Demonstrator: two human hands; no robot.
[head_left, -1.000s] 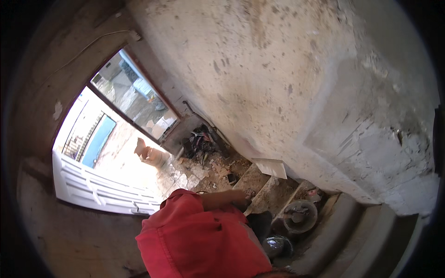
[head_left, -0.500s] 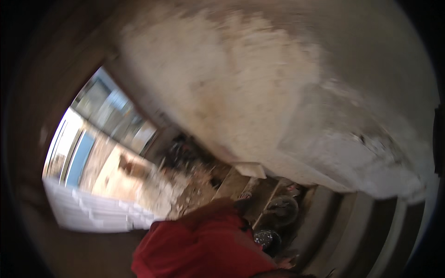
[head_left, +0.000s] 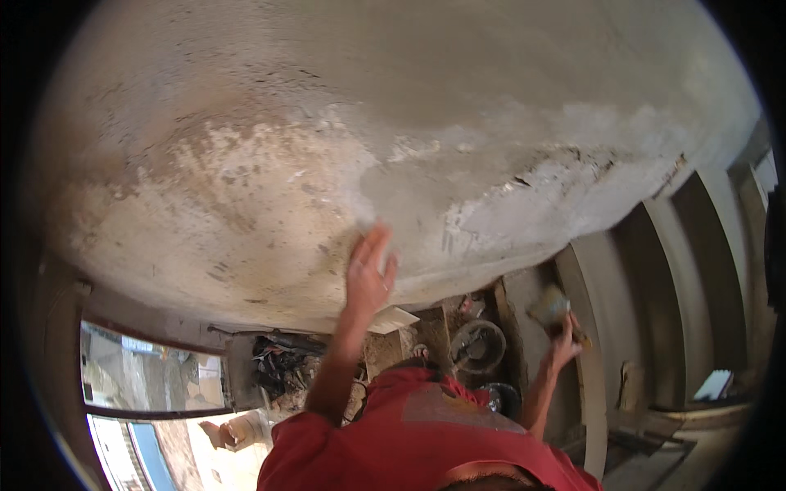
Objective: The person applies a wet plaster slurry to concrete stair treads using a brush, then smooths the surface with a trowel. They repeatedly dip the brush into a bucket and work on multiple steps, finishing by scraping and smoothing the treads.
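My left hand [head_left: 368,272] is raised against the rough wall [head_left: 270,204], its fingers stretched out and nothing in them. The fingertips reach the edge between bare, patchy old plaster and a smoother grey patch [head_left: 413,192]; I cannot tell whether they touch it. Lower and to the right, beside the stairs, my right hand [head_left: 565,348] is closed round a wide, flat-headed hand tool [head_left: 547,307]. Its head looks pale grey-brown and is blurred, so whether it is a brush or a trowel is unclear.
A round dark bucket [head_left: 477,347] stands on the steps below, with a second bucket [head_left: 501,398] partly hidden by my red shirt. Concrete stairs [head_left: 594,303] run along the right. A pale board [head_left: 393,319] leans by the wall's foot, near dark rubble [head_left: 282,360]. Left is an opening [head_left: 155,376].
The view has swung round toward the wall and steadied. My left arm now shows, lifted to the wall, and my right hand with the tool has come into sight by the stairs.
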